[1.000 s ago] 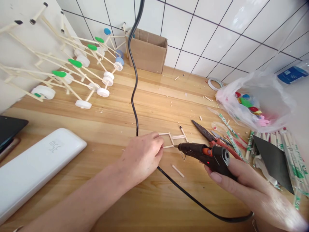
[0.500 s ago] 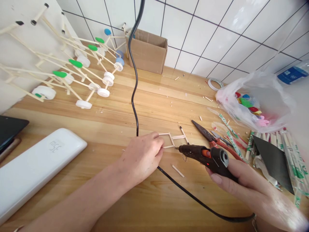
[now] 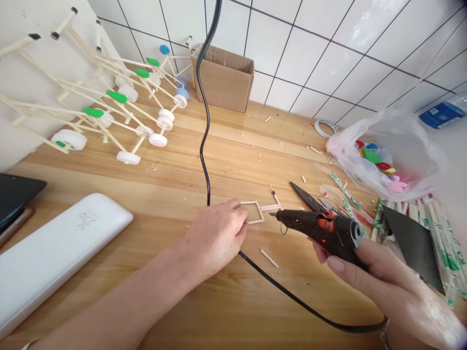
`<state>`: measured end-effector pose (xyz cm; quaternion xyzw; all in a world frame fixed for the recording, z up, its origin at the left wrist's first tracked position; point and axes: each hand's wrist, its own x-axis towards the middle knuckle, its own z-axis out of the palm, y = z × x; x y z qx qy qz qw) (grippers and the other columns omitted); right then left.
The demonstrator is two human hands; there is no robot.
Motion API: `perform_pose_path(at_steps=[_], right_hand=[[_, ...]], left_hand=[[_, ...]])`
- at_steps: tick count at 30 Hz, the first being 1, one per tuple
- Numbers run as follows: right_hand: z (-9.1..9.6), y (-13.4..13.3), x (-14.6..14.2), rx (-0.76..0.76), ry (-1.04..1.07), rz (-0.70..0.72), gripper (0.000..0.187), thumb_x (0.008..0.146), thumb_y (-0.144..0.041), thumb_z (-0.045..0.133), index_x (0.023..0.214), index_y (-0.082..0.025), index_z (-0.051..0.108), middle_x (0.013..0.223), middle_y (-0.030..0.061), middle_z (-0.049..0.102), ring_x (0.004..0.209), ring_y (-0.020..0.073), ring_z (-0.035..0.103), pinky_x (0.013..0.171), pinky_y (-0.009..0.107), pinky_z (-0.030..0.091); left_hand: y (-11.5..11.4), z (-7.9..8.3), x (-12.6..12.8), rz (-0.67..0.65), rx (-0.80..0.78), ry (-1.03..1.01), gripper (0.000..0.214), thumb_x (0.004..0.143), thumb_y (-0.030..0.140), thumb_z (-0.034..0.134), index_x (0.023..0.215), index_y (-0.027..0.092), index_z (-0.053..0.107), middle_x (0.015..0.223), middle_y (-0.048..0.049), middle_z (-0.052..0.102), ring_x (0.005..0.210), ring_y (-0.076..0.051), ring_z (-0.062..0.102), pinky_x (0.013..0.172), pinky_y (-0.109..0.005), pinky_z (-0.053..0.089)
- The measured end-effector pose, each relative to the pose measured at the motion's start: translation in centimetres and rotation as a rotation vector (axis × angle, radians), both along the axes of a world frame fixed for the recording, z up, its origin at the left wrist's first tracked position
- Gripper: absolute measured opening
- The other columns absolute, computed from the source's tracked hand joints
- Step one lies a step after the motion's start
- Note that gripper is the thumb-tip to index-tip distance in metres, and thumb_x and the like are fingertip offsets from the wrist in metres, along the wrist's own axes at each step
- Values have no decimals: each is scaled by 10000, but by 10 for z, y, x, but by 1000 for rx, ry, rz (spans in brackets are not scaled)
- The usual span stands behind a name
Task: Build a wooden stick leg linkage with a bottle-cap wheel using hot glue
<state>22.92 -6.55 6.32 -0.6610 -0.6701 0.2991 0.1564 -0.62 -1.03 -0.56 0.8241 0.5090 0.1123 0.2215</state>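
Observation:
My left hand (image 3: 215, 236) rests on the wooden table (image 3: 226, 146) with its fingers closed, pinching the left edge of a small frame of thin wooden sticks (image 3: 260, 211). My right hand (image 3: 368, 277) grips a black hot glue gun (image 3: 321, 229) with an orange trigger. Its nozzle points left, lifted slightly and just right of the stick frame. The gun's black cord (image 3: 204, 121) runs down from above, passes under my left hand and loops back to the right. A short loose stick (image 3: 269, 258) lies in front of the frame.
Stick-and-bottle-cap models (image 3: 120, 112) stand at the back left beside a cardboard box (image 3: 224, 78). A white flat device (image 3: 51, 253) lies front left. Red-handled pliers (image 3: 310, 199), wrapped chopsticks (image 3: 438, 228), a plastic bag of caps (image 3: 383, 155) and a tape roll (image 3: 323, 127) crowd the right.
The glue gun has lifted and drawn back to the right, its nozzle now off the stick frame's lower corner. My left hand has kept its hold.

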Motion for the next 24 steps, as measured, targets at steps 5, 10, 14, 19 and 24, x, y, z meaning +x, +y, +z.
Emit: perform_pose_path(at_steps=[5,10,14,19,24], right_hand=[[-3,-3,-7,-23,130,-104,249,801,-452,596,840,-229,701,807,20,710,759,217,631,645,257,509],[-8,-1,-3,-65,228,-67,215,844,-414,564,870,-237,683,836,19,694,763,194,621,606,225,490],[-11,4,0,-115,275,38,213,873,-400,535,923,-232,656,835,18,667,797,191,611,652,228,492],[-16,8,-4,-141,212,51,245,888,-425,510,912,-213,630,858,20,624,762,166,559,631,223,464],[-23,11,-11,-138,199,45,276,889,-449,496,901,-206,626,764,4,571,668,143,505,581,220,447]], left_hand=[[1,0,0,3,4,11,179,821,140,484,704,173,615,771,-15,646,657,-167,621,568,-268,410],[0,-2,0,6,15,5,159,816,159,499,706,178,612,764,-9,641,657,-165,621,573,-268,409],[0,-2,-1,37,53,6,159,819,169,493,713,189,611,752,4,641,635,-160,616,552,-266,389],[2,2,-4,106,75,30,161,816,161,485,711,193,603,753,7,651,606,-146,603,513,-253,351],[6,6,-9,161,82,76,187,838,157,444,782,192,620,813,-16,669,677,-172,633,537,-264,361]])
